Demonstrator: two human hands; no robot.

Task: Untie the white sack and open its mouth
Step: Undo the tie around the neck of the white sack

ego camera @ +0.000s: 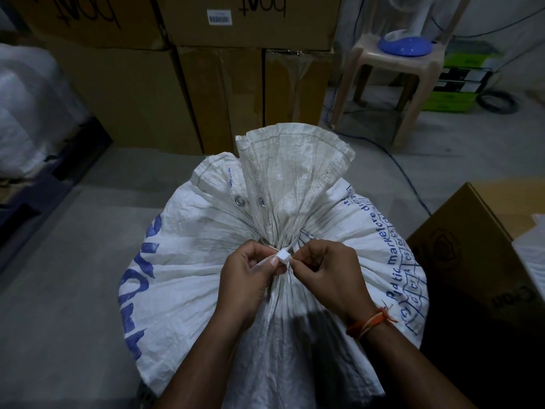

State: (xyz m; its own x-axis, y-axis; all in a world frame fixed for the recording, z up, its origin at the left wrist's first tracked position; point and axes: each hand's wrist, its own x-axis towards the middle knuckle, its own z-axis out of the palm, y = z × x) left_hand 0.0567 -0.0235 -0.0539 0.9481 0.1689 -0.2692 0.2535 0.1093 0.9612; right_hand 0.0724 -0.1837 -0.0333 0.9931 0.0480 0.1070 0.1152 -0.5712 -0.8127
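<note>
A full white woven sack with blue print stands on the floor in front of me. Its neck is gathered tight and its top flap fans upward behind the tie. A white plastic tie with a small square head cinches the neck. My left hand pinches the tie's head and its strap with thumb and fingers. My right hand pinches the tie from the other side, touching the gathered neck. An orange thread band sits on the right wrist.
Stacked brown cardboard boxes stand behind the sack. A beige plastic stool carrying a blue object sits at the back right, with cables on the floor. An open cardboard box is at the right. A plastic-wrapped bundle lies at the left.
</note>
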